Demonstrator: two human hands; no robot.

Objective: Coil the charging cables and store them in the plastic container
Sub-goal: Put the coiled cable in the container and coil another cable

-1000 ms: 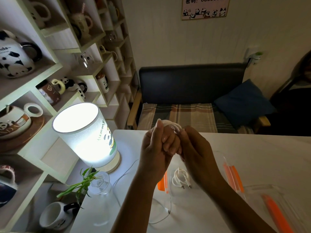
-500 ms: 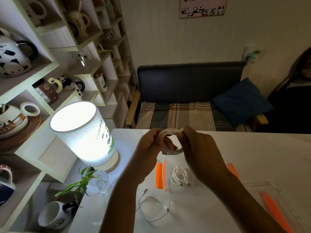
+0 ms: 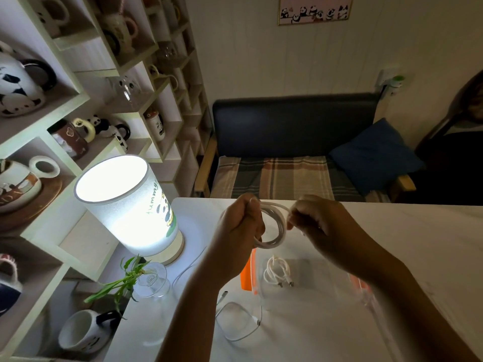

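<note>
A white charging cable [image 3: 277, 228] is wound into a round coil and held up above the table between both hands. My left hand [image 3: 241, 226] grips the coil's left side in a closed fist. My right hand [image 3: 317, 222] pinches its right side with the fingertips. Below them sits a clear plastic container [image 3: 311, 288] with orange clips [image 3: 246, 276], and a small coiled white cable [image 3: 277, 271] lies inside it. A thin loose white cable [image 3: 235, 325] lies uncoiled on the white table [image 3: 418, 244] in front of the container.
A lit cylindrical lamp [image 3: 130, 207] stands at the table's left edge, with a glass vase and green plant [image 3: 146, 279] beside it. Shelves of mugs [image 3: 78, 113] fill the left wall. A sofa with a blue cushion [image 3: 373, 155] lies beyond the table.
My hands have drawn apart and lowered a little, so the cable that was bunched between my fingers now shows as an open round coil. The view has shifted slightly.
</note>
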